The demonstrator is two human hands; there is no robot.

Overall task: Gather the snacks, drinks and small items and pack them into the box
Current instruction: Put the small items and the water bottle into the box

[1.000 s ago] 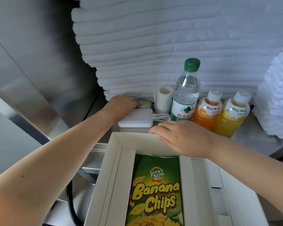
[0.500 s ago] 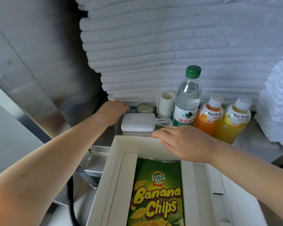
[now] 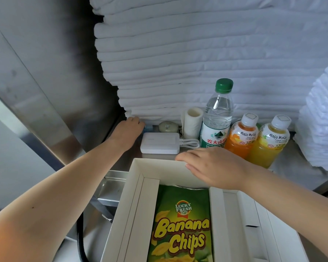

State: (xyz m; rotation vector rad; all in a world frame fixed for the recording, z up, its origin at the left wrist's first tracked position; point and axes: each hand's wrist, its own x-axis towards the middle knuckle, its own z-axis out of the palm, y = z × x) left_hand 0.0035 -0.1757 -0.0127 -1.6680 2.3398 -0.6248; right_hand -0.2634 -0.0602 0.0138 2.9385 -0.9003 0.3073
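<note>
An open white box (image 3: 134, 188) stands in front of me with a green Banana Chips bag (image 3: 182, 224) lying in it. My right hand (image 3: 216, 167) rests flat on the box's far rim, fingers straight. Behind the box lie a white power bank (image 3: 160, 142) with a looped cable, a small oval pale-green item (image 3: 168, 126) and a white roll (image 3: 192, 123). A green-capped water bottle (image 3: 217, 118) and two Mogu Mogu bottles, one orange (image 3: 241, 137) and one yellow (image 3: 269, 142), stand upright. My left hand (image 3: 128, 131) reaches into the back corner left of the power bank, beside a small blue item (image 3: 148, 127); its fingertips are hidden.
A tall stack of folded white towels (image 3: 197, 53) rises right behind the items. A second white stack (image 3: 322, 120) sits at the right. A steel wall (image 3: 45, 91) closes the left side. A black hose (image 3: 80, 239) hangs below the shelf edge.
My left hand has slid left and back, off the oval item and into the corner by the towels. My right hand stays on the box rim.
</note>
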